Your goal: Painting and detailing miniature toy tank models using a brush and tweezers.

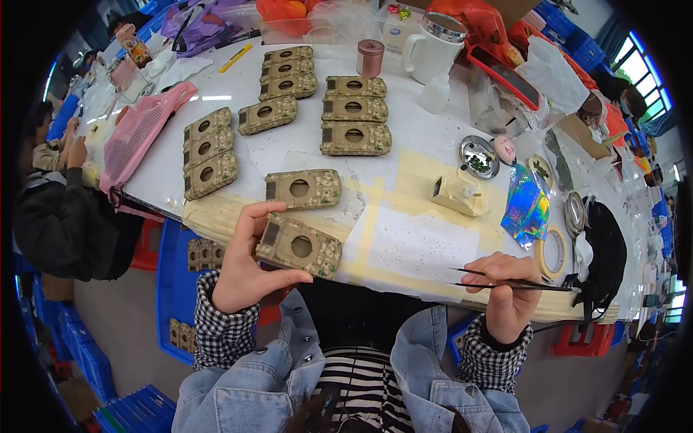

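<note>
My left hand (249, 265) grips a camouflage-painted model tank hull (299, 247) with a round hole in its top, at the near edge of the table. The thumb lies along its near side and the fingers reach round its left end. In my right hand (503, 286) are black tweezers (530, 284), their two tips apart and pointing left. Under those tips lies a white paper sheet (419, 242) dotted with tiny specks, too small to name. Just beyond the held hull rests another tank hull (317, 186) of the same kind.
More hulls stand in rows, one being this hull (356, 137). A small cream block (462, 193), a round metal dish (479, 156), holographic film (525, 206) and a tape roll (551, 252) lie right. Beyond stands a white mug (435, 49). Left below is a blue tray (172, 289).
</note>
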A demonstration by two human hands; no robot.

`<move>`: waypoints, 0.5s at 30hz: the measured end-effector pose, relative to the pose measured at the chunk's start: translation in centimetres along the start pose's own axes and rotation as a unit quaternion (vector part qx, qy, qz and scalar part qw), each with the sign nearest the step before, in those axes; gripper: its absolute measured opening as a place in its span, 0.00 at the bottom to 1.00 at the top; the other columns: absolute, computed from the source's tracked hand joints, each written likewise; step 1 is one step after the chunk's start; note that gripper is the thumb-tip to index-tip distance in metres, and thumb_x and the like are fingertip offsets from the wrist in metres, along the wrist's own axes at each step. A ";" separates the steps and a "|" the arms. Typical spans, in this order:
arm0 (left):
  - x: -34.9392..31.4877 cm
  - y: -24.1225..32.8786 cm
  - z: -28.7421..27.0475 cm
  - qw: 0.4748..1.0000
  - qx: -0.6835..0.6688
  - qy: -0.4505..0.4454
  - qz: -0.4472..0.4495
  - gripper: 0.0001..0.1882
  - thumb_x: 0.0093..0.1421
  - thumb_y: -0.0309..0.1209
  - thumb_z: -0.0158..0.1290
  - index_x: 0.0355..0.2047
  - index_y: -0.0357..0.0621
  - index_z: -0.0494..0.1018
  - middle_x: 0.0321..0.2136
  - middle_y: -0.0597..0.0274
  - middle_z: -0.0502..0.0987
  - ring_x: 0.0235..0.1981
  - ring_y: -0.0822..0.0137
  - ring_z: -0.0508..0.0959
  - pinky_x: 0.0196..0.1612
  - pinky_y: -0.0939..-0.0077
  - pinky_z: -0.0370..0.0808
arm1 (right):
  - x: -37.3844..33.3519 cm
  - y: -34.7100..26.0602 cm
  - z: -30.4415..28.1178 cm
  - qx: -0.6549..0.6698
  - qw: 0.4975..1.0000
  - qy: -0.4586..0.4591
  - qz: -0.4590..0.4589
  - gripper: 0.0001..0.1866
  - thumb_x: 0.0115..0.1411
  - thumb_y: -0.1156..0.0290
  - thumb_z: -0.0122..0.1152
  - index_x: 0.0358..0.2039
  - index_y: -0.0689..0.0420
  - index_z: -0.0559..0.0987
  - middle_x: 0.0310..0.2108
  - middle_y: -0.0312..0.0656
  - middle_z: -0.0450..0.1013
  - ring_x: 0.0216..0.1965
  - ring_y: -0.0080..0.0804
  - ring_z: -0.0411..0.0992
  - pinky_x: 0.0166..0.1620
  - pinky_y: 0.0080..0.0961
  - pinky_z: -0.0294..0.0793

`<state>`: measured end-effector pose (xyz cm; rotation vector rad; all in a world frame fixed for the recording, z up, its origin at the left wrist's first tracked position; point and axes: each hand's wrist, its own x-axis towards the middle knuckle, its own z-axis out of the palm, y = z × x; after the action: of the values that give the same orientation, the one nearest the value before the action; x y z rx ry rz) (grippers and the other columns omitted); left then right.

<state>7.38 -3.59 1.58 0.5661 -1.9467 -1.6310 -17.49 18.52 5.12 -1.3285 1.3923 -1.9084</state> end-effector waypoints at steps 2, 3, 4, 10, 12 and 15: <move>0.3 -0.1 -1.1 0.993 0.105 -0.025 0.046 0.43 0.40 0.28 0.72 0.54 0.43 0.59 0.42 0.58 0.71 0.44 0.70 0.74 0.45 0.78 0.74 | -0.2 0.0 -0.3 0.000 1.000 0.002 0.012 0.16 0.61 0.64 0.60 0.38 0.66 0.71 0.34 0.56 0.74 0.32 0.36 0.76 0.35 0.26 0.78; 0.5 0.0 -1.4 0.991 0.127 -0.023 0.025 0.41 0.39 0.30 0.73 0.52 0.43 0.61 0.41 0.59 0.71 0.42 0.70 0.74 0.44 0.77 0.74 | -0.3 0.0 -0.5 0.000 1.000 0.003 0.019 0.16 0.61 0.64 0.61 0.38 0.66 0.71 0.34 0.56 0.74 0.32 0.35 0.76 0.35 0.26 0.78; 0.7 0.4 -1.6 0.989 0.148 -0.021 0.003 0.40 0.39 0.32 0.73 0.50 0.42 0.63 0.40 0.59 0.71 0.41 0.70 0.74 0.42 0.77 0.73 | -0.4 0.1 -0.6 -0.002 1.000 0.007 0.023 0.16 0.61 0.64 0.61 0.38 0.66 0.71 0.34 0.56 0.74 0.32 0.35 0.76 0.35 0.26 0.78; 1.6 1.3 -2.9 0.943 0.328 -0.015 0.053 0.35 0.35 0.41 0.73 0.42 0.41 0.70 0.37 0.58 0.69 0.38 0.62 0.71 0.40 0.71 0.70 | -0.6 0.3 -0.7 -0.007 0.999 0.017 0.043 0.16 0.61 0.64 0.60 0.38 0.66 0.71 0.34 0.54 0.74 0.32 0.34 0.75 0.35 0.25 0.78; 2.0 1.5 -3.3 0.918 0.386 -0.012 0.092 0.35 0.34 0.41 0.72 0.42 0.41 0.71 0.37 0.58 0.69 0.39 0.59 0.70 0.42 0.69 0.69 | -0.7 0.4 -0.7 -0.007 0.999 0.016 0.043 0.16 0.61 0.64 0.60 0.38 0.66 0.71 0.33 0.54 0.74 0.32 0.34 0.75 0.35 0.25 0.78; 2.6 2.2 -4.0 0.880 0.455 -0.009 0.137 0.33 0.35 0.40 0.72 0.41 0.43 0.71 0.39 0.57 0.69 0.43 0.55 0.68 0.46 0.64 0.67 | -0.7 0.4 -0.7 -0.005 0.999 0.016 0.047 0.16 0.61 0.65 0.60 0.38 0.66 0.70 0.33 0.54 0.74 0.32 0.34 0.76 0.35 0.25 0.78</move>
<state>7.97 -7.88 4.61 0.5597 -2.6071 -0.4699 -17.89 19.26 4.43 -1.2199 1.4563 -1.8720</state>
